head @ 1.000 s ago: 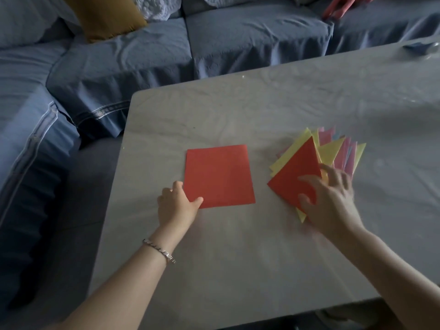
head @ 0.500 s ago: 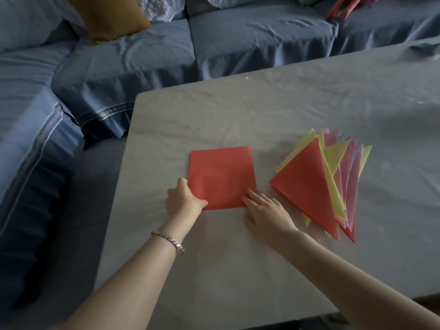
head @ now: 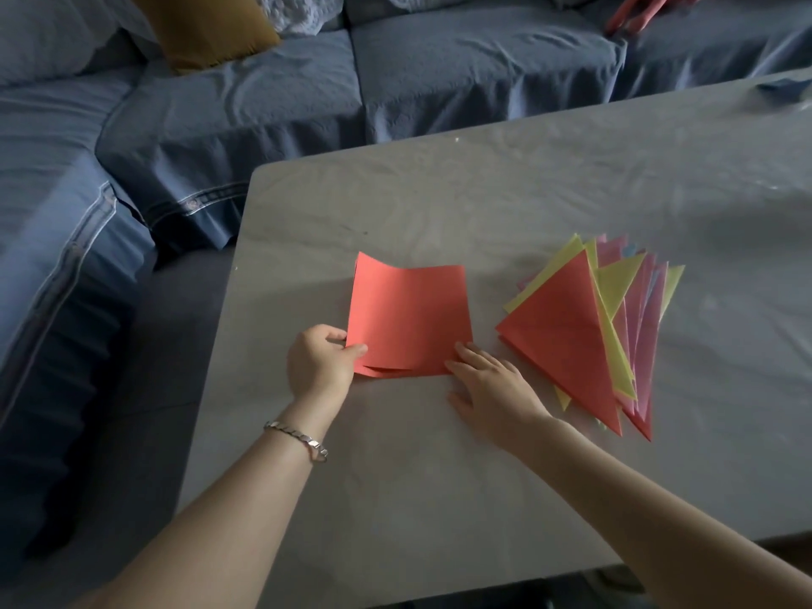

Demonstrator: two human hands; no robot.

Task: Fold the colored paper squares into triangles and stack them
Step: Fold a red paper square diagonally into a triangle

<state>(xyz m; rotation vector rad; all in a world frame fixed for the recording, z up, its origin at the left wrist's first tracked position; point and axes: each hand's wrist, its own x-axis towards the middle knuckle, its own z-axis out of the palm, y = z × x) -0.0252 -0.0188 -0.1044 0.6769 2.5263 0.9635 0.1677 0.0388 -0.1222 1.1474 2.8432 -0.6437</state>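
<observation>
A red paper square point(head: 411, 316) lies near the middle of the grey table point(head: 483, 204), on top of at least one more red sheet whose edge peeks out below. My left hand point(head: 320, 360) pinches its near left corner and lifts that side, so the sheet curls up. My right hand point(head: 492, 389) rests with straight fingers on the near right corner. To the right sits a fanned stack of folded triangles point(head: 589, 327), red on top, with yellow and pink ones beneath.
A blue sofa point(head: 263, 103) wraps around the table's far and left sides, with a mustard cushion point(head: 206, 28) on it. A small dark object point(head: 782, 87) lies at the table's far right corner. The table's near edge runs just below my forearms.
My right hand left the triangle stack and came to the red square's near right corner. My left hand has lifted the square's left side, which lay flat before.
</observation>
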